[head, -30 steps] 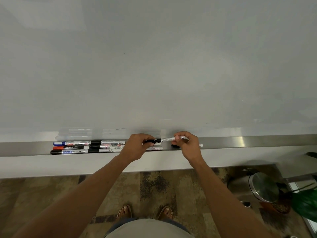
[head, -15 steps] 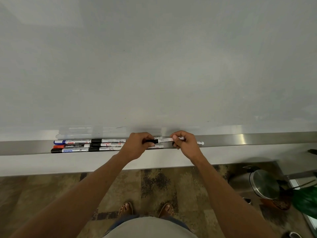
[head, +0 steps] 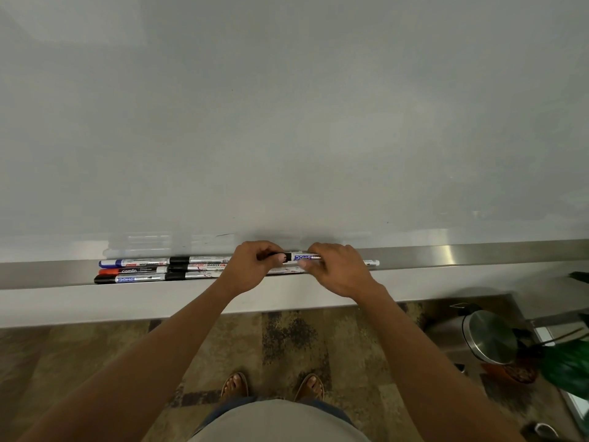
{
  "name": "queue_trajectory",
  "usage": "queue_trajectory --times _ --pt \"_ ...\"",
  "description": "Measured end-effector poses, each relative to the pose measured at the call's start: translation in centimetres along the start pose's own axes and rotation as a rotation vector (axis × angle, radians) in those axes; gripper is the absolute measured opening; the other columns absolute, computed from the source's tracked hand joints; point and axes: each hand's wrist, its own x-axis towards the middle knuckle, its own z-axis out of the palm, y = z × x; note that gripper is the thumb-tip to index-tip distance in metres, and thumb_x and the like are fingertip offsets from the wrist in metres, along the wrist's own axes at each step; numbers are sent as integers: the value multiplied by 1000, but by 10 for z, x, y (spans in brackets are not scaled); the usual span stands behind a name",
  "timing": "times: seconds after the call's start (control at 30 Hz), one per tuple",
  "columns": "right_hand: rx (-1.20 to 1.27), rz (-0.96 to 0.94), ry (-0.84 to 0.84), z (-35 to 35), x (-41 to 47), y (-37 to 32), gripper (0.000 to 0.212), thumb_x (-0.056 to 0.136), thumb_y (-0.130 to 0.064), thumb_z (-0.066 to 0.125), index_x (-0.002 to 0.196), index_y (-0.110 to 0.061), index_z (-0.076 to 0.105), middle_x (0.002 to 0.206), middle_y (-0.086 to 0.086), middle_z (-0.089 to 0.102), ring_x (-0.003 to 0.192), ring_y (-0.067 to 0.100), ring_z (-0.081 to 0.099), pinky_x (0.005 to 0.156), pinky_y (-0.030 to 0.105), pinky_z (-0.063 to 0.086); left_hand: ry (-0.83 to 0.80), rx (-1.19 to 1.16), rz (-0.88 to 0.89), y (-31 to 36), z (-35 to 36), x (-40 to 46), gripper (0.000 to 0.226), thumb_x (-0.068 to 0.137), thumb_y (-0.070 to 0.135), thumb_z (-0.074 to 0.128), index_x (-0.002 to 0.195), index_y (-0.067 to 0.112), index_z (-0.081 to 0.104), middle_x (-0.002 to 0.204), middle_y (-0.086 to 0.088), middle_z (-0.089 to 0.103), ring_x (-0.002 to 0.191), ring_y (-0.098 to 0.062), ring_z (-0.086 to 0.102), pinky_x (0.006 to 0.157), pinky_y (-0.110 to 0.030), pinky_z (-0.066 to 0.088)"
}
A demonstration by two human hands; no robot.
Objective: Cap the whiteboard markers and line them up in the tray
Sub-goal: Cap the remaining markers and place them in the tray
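Steel pedal bin [head: 489, 338] beside green plant [head: 570, 365], perhaps potted; patterned carpet [head: 287, 339].

Both hands [head: 299, 269] have lowered the marker [head: 302, 257] toward the tray [head: 446, 255].

**Both hands raised, grips closed, knuckles toward camera**

Both bare forearms run up from the lower corners of the head view and converge toward the centre, wrists roughly level with each other.

Left hand [head: 251, 266]: back of hand faces the camera, fingers curled inward, thumb tip showing at its right edge and pressed against the curled fingers. Grip is closed round a thin item.

Right hand [head: 338, 269]: back of hand also up, knuckles pointing left toward the other hand, fingers curled under, thumb tip visible low on its left side. Grip likewise closed round the same item.

The two hands sit near each other, not touching; a short gap separates the thumbs.

Two sandalled feet show below, side by side.
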Motion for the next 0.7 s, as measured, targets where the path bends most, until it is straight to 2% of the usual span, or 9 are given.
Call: queue_trajectory --times 0.1,0.23,0.33,0.4,0.5,0.6,0.7 --pt "-201 -25 54 7 0 -14 65 78 -81 36 96 -21 57 85 -3 68 76 21 61 73 36 40 -50 -68 -34 5 -1 1 7 85 22 70 85 16 74 75 -7 71 67 -15 60 63 -27 45" --pt "-251 9 255 13 -4 -32 69 75 -84 36 75 -18 55 61 -1 64 54 23 59 61 33 40 -74 -263 -92 14 -1 -1 10 84 18 70 83 9 73 79 -10 72 72 -16 66 69 -26 53" --pt "-298 55 283 15 -5 -38 74 73 -88 28 65 -19 52 55 -2 61 50 21 56 65 35 37 -142 -273 -129 17 -2 -3 10 82 17 73 80 7 73 78 -12 72 73 -15 67 70 -27 53" --pt "-312 68 281 18 -5 -42 74 73 -87 29 60 -19 52 51 -3 58 47 20 52 65 34 35 -182 -260 -152 19 0 -5 11 80 19 75 78 8 72 80 -17 72 74 -19 65 73 -34 52" --pt "-263 92 296 22 -5 -46 67 77 -76 31 55 -17 52 45 -3 54 42 19 48 63 33 40 -192 -278 -188 20 2 -6 11 80 21 75 77 10 73 82 -19 71 76 -22 65 82 -44 54" --pt "-218 93 286 28 -7 -46 65 75 -72 30 53 -15 53 43 -1 54 39 21 48 58 30 41 -217 -293 -220 15 4 -10 12 80 23 74 76 11 73 79 -11 73 78 -20 66 85 -49 53" --pt "-186 85 284 33 -11 -45 56 70 -65 38 52 -14 54 42 1 55 39 24 52 48 25 40 -237 -258 -212 12 9 -15 13 82 25 73 75 14 73 76 -3 73 77 -17 66 83 -47 53"
